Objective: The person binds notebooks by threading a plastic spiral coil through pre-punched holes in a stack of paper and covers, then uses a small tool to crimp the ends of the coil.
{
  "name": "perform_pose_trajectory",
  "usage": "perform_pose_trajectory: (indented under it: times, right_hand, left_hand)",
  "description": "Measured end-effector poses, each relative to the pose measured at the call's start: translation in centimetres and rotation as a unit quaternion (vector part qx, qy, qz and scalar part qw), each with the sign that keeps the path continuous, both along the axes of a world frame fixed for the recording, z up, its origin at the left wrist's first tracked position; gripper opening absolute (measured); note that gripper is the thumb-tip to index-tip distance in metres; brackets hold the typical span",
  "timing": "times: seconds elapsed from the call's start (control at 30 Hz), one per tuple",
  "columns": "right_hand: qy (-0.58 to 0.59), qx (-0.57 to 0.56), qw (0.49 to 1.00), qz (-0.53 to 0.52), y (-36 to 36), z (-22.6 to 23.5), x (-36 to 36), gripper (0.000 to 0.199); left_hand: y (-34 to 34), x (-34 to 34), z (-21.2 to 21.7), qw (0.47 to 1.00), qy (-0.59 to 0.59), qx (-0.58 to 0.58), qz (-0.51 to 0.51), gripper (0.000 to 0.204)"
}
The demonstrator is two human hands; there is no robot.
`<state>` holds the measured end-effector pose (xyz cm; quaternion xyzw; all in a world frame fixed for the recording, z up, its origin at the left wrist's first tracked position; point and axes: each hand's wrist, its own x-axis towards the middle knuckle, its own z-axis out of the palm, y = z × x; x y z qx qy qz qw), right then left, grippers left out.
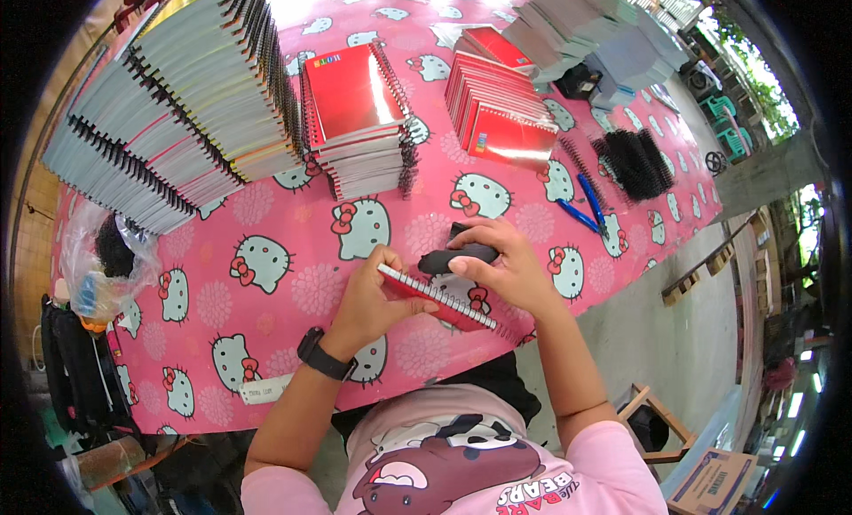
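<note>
My left hand [373, 302], with a black watch on its wrist, grips a small red notebook [457, 318] whose punched white edge faces up. A thin dark spiral coil [506, 331] runs along that edge and sticks out past the notebook's right end. Just above the notebook, my right hand [506, 265] is closed around a dark grey, rounded hand-held tool [461, 256]. The tool's working end is partly hidden by my fingers, and whether it touches the coil I cannot tell. Blue-handled pliers [586, 206] lie to the right, beyond my right hand.
Tall stacks of spiral-bound books [169, 98] fill the far left of the pink patterned table [302, 306]. Red notebooks are stacked at the back middle [355, 93] and fanned out further right [506, 115]. Black coils [635, 164] lie at the right, beyond the pliers. A plastic bag [133, 257] sits at the left edge.
</note>
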<state>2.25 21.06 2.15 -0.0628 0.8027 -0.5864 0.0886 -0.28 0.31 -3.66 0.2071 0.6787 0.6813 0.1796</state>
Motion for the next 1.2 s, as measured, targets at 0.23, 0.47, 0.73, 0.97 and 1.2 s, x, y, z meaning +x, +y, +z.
perform_pose_trajectory:
  times: [0.23,0.47,0.73,0.97,1.2]
  right_hand:
    - [0.044,0.152,0.987,-0.034,-0.8,-1.2,-1.0,0.043]
    - [0.124,0.066,0.99,-0.019,-1.0,-1.7,-0.5,0.045]
    - [0.311,0.471,0.792,-0.23,5.1,-2.6,0.3,0.05]
    - [0.204,0.094,0.974,-0.03,-2.5,2.5,2.4,0.03]
    - [0.148,0.047,0.987,-0.042,-2.3,2.5,2.3,0.028]
  left_hand:
    - [-0.1,0.0,-1.4,0.999,0.041,-0.01,0.021,0.053]
    - [0.1,0.2,-0.9,0.999,0.003,0.041,0.014,0.052]
    - [0.7,0.3,0.7,0.998,0.052,-0.034,-0.01,0.04]
    - [2.3,0.9,1.5,0.998,0.054,0.006,-0.025,0.019]
    - [2.4,0.7,1.1,0.997,0.02,0.065,-0.025,0.018]
